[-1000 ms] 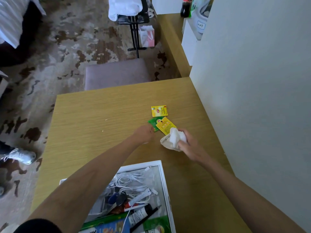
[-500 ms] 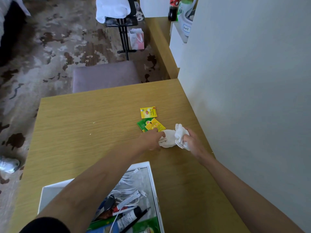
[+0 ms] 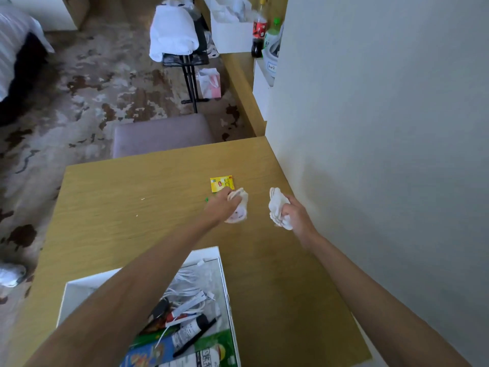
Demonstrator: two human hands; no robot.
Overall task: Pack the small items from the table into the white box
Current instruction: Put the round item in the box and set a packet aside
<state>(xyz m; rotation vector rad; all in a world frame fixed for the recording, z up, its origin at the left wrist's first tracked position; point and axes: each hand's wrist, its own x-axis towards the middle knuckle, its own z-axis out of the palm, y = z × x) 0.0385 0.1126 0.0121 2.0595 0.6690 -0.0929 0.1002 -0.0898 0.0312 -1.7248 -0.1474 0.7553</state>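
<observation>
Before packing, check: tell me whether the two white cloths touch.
Apart. The head view shows bare table between the left hand's cloth and the right hand's cloth.

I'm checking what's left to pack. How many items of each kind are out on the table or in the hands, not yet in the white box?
Yellow tea sachet: 1
White cloth bundles: 2, one in the left hand, one in the right hand
Green scrap by the left hand, mostly hidden: 1
Total: 4
</observation>
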